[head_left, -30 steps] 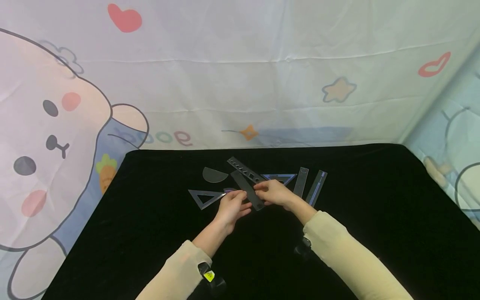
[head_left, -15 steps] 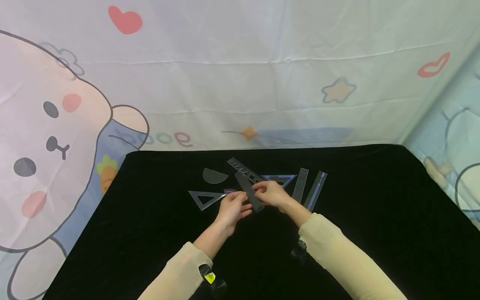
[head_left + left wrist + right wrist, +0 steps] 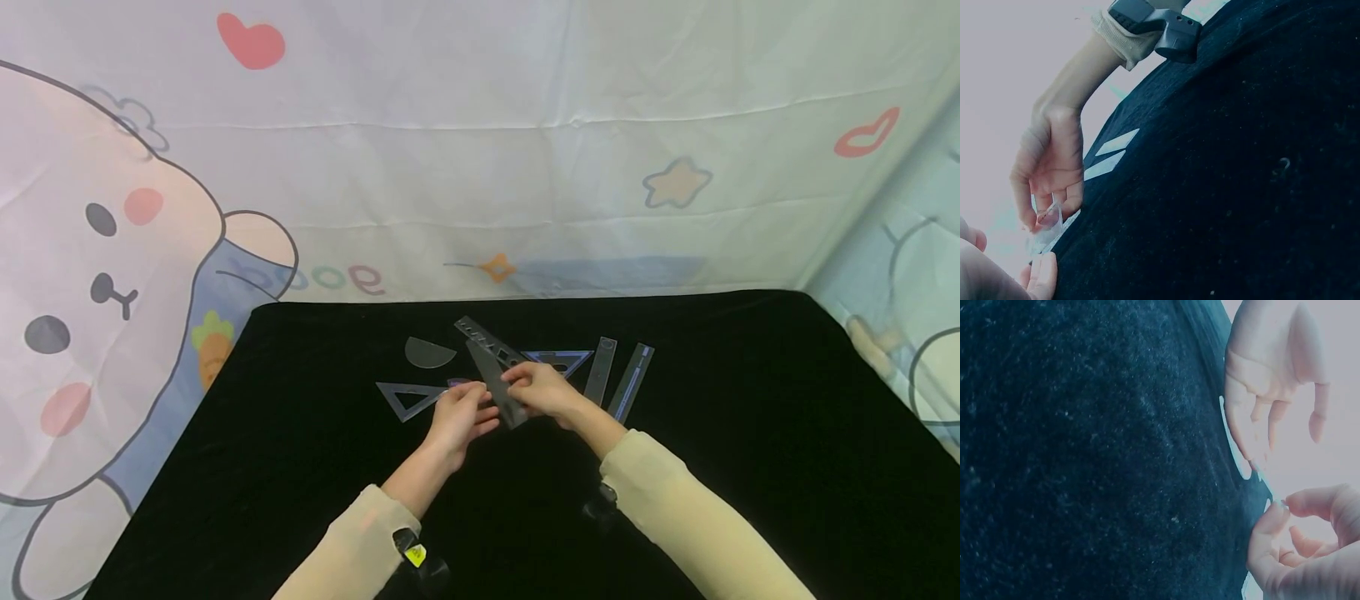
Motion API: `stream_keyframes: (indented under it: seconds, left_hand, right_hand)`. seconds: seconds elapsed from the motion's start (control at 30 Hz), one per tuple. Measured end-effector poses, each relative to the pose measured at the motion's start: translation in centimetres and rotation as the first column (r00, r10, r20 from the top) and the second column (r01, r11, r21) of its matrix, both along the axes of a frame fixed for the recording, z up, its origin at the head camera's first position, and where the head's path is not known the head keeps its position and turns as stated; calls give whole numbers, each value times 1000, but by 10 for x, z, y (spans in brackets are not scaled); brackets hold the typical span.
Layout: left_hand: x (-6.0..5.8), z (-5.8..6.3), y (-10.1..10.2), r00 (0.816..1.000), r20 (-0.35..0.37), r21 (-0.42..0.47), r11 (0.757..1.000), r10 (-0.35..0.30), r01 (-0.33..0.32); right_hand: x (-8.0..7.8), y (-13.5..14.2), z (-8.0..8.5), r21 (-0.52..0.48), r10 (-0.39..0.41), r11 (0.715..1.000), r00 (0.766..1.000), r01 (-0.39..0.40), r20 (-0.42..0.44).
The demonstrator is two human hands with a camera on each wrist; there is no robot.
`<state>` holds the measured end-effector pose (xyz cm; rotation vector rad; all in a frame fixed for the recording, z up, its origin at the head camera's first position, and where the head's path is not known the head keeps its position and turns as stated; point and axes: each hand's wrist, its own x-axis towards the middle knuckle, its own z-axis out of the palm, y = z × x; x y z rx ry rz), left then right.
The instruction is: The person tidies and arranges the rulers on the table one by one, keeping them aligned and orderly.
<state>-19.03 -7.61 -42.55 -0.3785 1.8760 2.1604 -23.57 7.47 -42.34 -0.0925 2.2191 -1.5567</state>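
A clear plain ruler (image 3: 489,365) is held slantwise over the black cloth. My right hand (image 3: 547,390) pinches its right edge between thumb and fingertips; in the left wrist view the same ruler (image 3: 1047,234) looks transparent. My left hand (image 3: 456,421) is at the ruler's left edge, its fingers fairly straight and fingertips right at the edge. In the right wrist view the left hand's thumb (image 3: 1317,425) stands apart from the ruler. Just behind lies a stencil ruler (image 3: 480,333) with cut-out shapes, partly covered by the held one.
A protractor (image 3: 429,353) and a set square (image 3: 405,402) lie to the left. A blue-marked set square (image 3: 562,358), a clear ruler (image 3: 602,367) and a blue-striped ruler (image 3: 633,379) lie to the right. Behind the black cloth (image 3: 300,400) hangs a printed curtain (image 3: 487,167).
My right hand has shifted slightly left. The ruler has turned a little, its near end now lower, and my left hand has drawn slightly left.
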Motion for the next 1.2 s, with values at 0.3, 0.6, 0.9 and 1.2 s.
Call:
stream_keyframes:
  seconds: [0.3, 0.6, 0.9, 1.2]
  left_hand:
    - [-5, 0, -7, 1000, 1, 17, 1000, 21, -21]
    - [-13, 4, -24, 998, -21, -27, 998, 58, -59]
    - [-21, 7, -43, 995, -17, -84, 991, 101, -102]
    - [-22, 7, -58, 997, 1, -176, 982, 77, -75]
  right_hand:
    - [5, -5, 4, -53, 4, 999, 1000, -4, 2]
    - [12, -14, 7, -110, 71, 991, 997, -70, 1]
    - [20, -23, 10, -120, 150, 981, 989, -151, -22]
    - [34, -34, 18, -100, 185, 977, 982, -189, -47]
